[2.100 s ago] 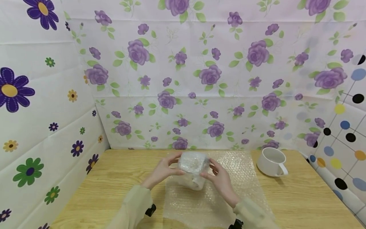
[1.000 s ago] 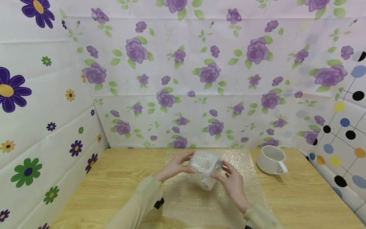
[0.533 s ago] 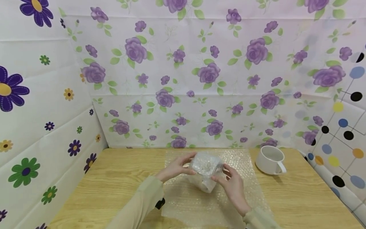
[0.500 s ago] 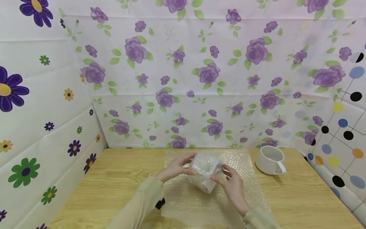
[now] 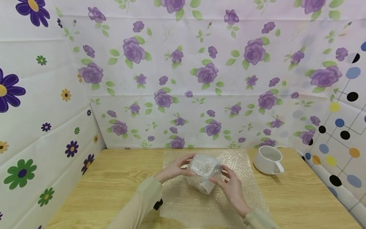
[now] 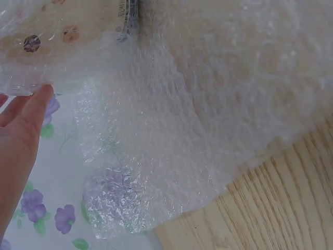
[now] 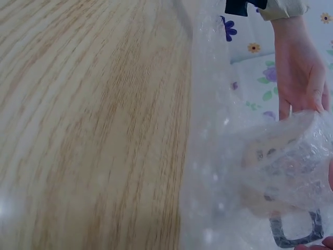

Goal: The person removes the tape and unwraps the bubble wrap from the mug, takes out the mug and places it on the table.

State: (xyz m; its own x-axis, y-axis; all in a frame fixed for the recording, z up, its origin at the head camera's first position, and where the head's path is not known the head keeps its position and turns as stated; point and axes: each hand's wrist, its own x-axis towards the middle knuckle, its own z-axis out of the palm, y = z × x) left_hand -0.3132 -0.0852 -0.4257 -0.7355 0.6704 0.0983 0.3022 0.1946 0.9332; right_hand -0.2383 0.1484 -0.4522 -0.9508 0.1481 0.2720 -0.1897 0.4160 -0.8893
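A bundle wrapped in clear bubble wrap (image 5: 204, 170) stands tilted between both hands, over the flat bubble wrap sheet (image 5: 240, 181). Through its wrapping, dark printed marks and a dark loop like a handle (image 7: 278, 235) show in the right wrist view. My left hand (image 5: 174, 168) holds the bundle's left side between thumb and fingers. On the other side, my right hand (image 5: 232, 187) grips it, thumb in front and fingers behind. The left wrist view shows part of the left hand (image 6: 21, 135) at the bundle's edge; only right fingertips (image 7: 330, 174) reach the right wrist view.
A white cup (image 5: 266, 161) stands upright at the back right of the wooden table (image 5: 123, 168), its handle pointing front right. Flower-patterned cloth (image 5: 171, 79) hangs behind the table, with patterned cloth on both sides.
Since the earliest frame, both hands have shifted the bundle to the right and turned it a little. Over the last half second it has barely moved, and both holds look the same.
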